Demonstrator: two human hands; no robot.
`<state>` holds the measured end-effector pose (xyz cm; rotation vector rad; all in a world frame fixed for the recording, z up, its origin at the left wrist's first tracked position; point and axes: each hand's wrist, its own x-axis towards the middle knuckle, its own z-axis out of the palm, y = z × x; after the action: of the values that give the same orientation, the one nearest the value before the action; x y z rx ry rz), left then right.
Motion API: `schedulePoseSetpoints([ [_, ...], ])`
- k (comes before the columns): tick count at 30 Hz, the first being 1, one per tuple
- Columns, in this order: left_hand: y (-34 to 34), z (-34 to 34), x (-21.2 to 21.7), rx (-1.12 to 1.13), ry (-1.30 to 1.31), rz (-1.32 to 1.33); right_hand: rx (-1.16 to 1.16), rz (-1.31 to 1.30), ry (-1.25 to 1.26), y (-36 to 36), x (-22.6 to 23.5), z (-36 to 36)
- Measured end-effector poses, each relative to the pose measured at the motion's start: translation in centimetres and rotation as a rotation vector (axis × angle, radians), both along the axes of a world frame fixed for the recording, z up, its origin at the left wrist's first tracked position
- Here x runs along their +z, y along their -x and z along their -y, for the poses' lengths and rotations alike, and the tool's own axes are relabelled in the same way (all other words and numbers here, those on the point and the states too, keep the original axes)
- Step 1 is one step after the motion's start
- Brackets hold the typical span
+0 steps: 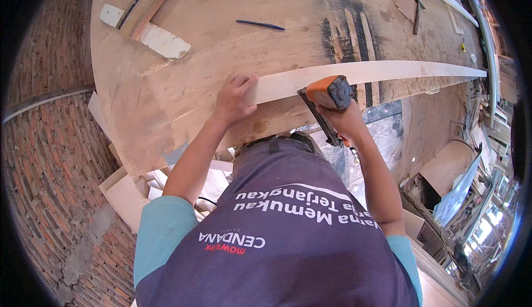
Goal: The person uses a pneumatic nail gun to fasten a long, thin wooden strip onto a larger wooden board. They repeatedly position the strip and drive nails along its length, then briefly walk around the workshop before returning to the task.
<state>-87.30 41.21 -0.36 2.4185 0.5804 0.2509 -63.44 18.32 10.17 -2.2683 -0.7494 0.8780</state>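
Pinching the board [310, 79], the left hand [233, 99] has it running from its fingertips [252, 80] toward three o'clock, the right hand [348, 121] curled round a nail gun [324, 92]

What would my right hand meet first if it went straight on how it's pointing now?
Past the orange nail gun it holds, your right hand would probably meet the pale wooden strip, though depth is unclear and it might pass above.

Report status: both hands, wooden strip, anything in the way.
Left hand on left end of wooden strip. Right hand gripping orange nail gun. Blue pen beyond strip, not touching it.
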Motion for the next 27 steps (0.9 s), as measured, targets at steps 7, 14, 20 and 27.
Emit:
schedulePoseSetpoints([
  [7, -0.1, -0.1, -0.2, -0.001, -0.004, -0.009, 0.116, 0.055, 0.198, 0.1, 1.8, -1.2],
  [14, 0.0, -0.1, -0.4, -0.008, -0.036, 0.002, 0.039, -0.135, 0.033, 0.9, 1.4, -1.0],
  [20, 0.1, 0.1, -0.3, -0.003, -0.013, 0.002, 0.119, -0.130, -0.038, 2.4, 0.1, -1.4],
  [27, -0.1, 0.3, 0.0, -0.012, -0.087, -0.050, 0.310, 0.107, 0.197, 2.3, 0.8, -2.7],
])
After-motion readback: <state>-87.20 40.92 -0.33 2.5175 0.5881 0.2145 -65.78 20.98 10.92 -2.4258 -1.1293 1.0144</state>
